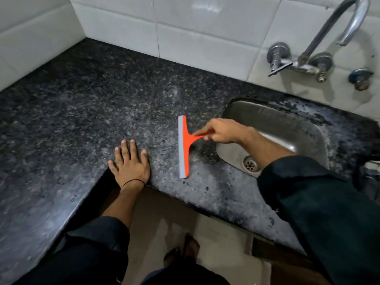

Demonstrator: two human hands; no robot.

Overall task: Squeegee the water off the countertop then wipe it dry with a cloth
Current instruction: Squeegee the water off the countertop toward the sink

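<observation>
An orange squeegee (185, 145) with a grey rubber blade lies against the dark speckled granite countertop (86, 112), just left of the sink. My right hand (221, 131) is shut on its orange handle, and the blade runs front to back along the counter. My left hand (129, 163) rests flat on the counter's inner corner edge, fingers spread, holding nothing. Wet patches and droplets show on the counter around the squeegee and toward the front edge. No cloth is in view.
A steel sink (287, 128) with a drain (250, 163) sits right of the squeegee. A chrome tap (329, 33) is mounted on the white tiled wall (185, 27) above it. The counter is L-shaped; my feet stand on the pale floor (156, 219) below.
</observation>
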